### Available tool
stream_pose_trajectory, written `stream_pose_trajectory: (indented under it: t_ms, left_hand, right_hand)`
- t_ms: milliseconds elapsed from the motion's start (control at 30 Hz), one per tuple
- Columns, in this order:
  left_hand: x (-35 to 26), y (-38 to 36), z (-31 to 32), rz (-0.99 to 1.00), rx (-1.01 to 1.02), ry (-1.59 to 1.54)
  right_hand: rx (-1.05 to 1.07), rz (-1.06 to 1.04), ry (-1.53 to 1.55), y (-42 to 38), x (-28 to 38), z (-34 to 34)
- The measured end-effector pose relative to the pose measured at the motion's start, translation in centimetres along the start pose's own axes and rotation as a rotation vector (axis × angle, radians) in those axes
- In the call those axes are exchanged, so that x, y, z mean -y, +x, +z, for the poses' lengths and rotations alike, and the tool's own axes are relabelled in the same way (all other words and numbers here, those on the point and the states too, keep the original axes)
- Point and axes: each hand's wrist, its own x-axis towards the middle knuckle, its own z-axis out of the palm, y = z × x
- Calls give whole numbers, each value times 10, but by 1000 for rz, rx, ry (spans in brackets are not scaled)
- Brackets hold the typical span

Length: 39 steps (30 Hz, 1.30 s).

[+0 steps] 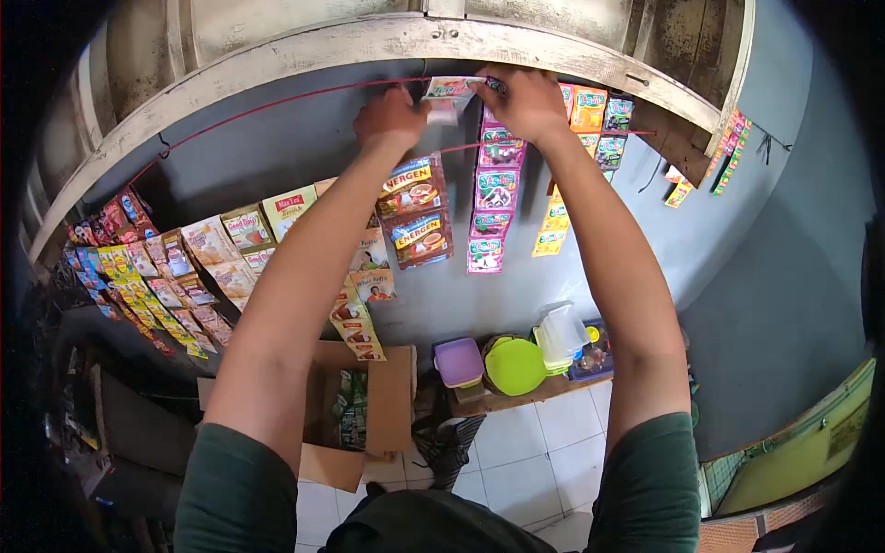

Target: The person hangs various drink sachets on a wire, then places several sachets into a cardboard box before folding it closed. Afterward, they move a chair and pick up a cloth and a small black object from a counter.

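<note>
Both my arms reach up to a red string [258, 106] stretched under a white wooden beam [369, 46]. My left hand [390, 120] and my right hand [527, 101] each pinch one end of a pale sachet strip [450, 95] at the string. Just below hang a strip of Energen sachets [417, 214] and a strip of purple-and-green sachets [493, 198]. Orange, yellow and green sachets [590, 120] hang to the right of my right hand.
Many more sachet strips [175, 276] hang at the left. Below, an open cardboard box [387, 405] with packets sits on the tiled floor [544, 452]. A low wooden shelf holds a purple tub [459, 361], a green lid [514, 366] and clear plastic containers [562, 334].
</note>
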Motion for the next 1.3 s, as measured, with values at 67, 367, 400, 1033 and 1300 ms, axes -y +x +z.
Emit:
stream_pose_trajectory:
  t_ms: [67, 367, 400, 1033, 1300]
  left_hand:
    - [-1, 6, 5, -13, -28, 45]
    - [-17, -82, -39, 656, -168, 69]
    - [-15, -80, -36, 894, -450, 102]
    - [83, -193, -52, 629, -108, -194]
    - [228, -321, -34, 27, 46, -402]
  right_hand:
    - [13, 22, -45, -2, 0, 5]
    - [-248, -89, 62, -40, -35, -11]
    - [-280, -88, 35, -44, -42, -11]
    - [-41, 195, 839, -226, 62, -7]
    - [219, 579, 1307, -319, 157, 50]
